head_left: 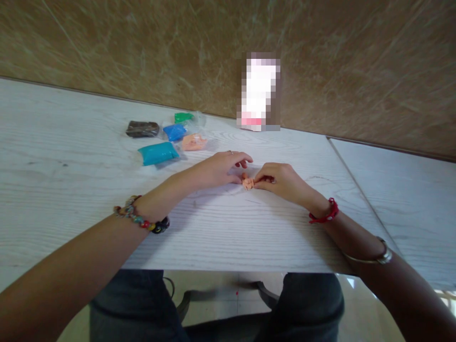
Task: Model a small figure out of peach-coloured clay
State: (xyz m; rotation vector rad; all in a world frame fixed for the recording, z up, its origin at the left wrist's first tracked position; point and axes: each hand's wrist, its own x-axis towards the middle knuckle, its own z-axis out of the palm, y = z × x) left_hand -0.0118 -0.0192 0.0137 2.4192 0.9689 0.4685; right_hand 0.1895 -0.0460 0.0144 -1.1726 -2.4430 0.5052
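A small lump of orange clay [247, 182] lies on the white wood-grain table [71, 156], between my two hands. My left hand [223, 167] touches its left side with thumb and fingertips, the fingers curled. My right hand [280, 179] pinches the lump from the right with closed fingers. A beaded bracelet circles my left wrist; a red thread and a metal bangle are on my right arm.
Several clay packets lie at the back left: brown [142, 128], green [184, 117], blue [175, 132], orange [194, 142] and teal [157, 153]. A blurred white object [259, 92] stands by the brown wall. A second tabletop [402, 190] adjoins at the right.
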